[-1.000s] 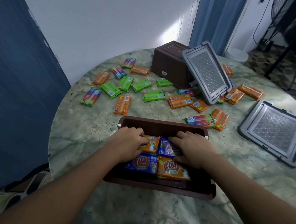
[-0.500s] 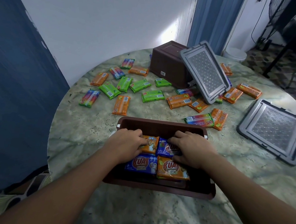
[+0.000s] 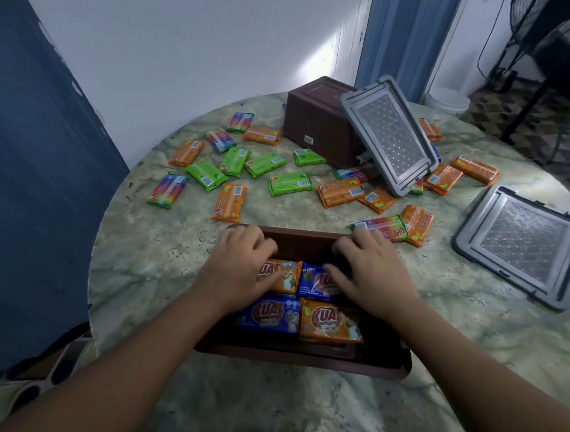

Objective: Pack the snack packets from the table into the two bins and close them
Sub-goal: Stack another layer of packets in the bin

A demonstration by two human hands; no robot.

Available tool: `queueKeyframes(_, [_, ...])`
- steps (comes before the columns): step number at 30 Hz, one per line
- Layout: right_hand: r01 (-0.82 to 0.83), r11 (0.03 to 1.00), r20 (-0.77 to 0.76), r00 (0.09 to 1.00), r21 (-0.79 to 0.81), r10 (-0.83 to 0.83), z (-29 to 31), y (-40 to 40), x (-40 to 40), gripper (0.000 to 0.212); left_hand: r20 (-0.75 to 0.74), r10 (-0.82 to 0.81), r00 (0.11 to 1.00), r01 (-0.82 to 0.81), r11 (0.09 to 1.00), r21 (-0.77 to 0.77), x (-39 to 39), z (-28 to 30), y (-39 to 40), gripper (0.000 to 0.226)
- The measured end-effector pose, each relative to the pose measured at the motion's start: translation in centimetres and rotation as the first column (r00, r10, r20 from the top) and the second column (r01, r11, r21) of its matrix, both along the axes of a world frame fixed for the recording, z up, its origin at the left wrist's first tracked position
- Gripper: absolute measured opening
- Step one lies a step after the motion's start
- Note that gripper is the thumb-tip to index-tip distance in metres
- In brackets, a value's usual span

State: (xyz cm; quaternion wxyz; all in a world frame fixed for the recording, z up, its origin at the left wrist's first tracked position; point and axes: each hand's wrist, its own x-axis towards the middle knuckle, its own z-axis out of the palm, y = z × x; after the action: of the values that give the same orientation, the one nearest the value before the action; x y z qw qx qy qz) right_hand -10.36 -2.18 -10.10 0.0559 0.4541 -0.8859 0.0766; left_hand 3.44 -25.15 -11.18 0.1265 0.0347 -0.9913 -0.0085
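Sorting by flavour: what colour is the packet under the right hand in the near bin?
Blue, seen in the head view: the packet under the right hand.

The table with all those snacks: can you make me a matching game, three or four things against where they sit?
Things:
1. flat grey lid
2. leaning grey lid
3. near brown bin
4. green packets

Places:
A. under both hands
B. propped against the far brown bin
C. lying at the table's right edge
D. loose mid-table

Pairs: 1-C, 2-B, 3-A, 4-D
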Motion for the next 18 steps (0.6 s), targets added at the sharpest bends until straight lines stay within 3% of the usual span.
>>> queueKeyframes(3, [0.208,0.956,-0.068,0.972,-0.206,-0.226,-0.5,0.5,0.3,0.045,-0.156,0.270,0.950,-0.258,0.962,0.090,0.1,-0.2,-0.4,0.050])
queueKeyframes(5, [0.408,0.882,0.136,0.913,-0.238,-0.386,-0.7,0.8,0.2,0.053,-0.098,0.438,0.894,-0.422,0.894,0.149,-0.2,-0.4,-0.6,0.064])
queueKeyframes(8, [0.649,0.755,0.533,0.673,-0.091,-0.513,-0.6,0.6,-0.7,0.056,0.089,0.541,0.837,-0.546,0.809,0.216,-0.8,-0.6,-0.9,0.082])
queueKeyframes(9, [0.655,0.754,0.568,0.637,-0.044,-0.520,-0.7,0.6,-0.9,0.053,0.146,0.543,0.827,-0.562,0.785,0.260,-1.0,-0.6,-1.0,0.082])
queueKeyframes(11, [0.623,0.782,0.574,0.651,-0.032,-0.496,-1.0,0.7,-1.4,0.045,0.215,0.538,0.815,-0.579,0.740,0.344,-1.2,-0.6,-1.2,0.071])
queueKeyframes(18, [0.592,0.799,0.614,0.672,-0.108,-0.414,-1.3,0.7,-2.0,0.034,0.210,0.550,0.808,-0.587,0.730,0.350,-1.8,-0.6,-1.6,0.029])
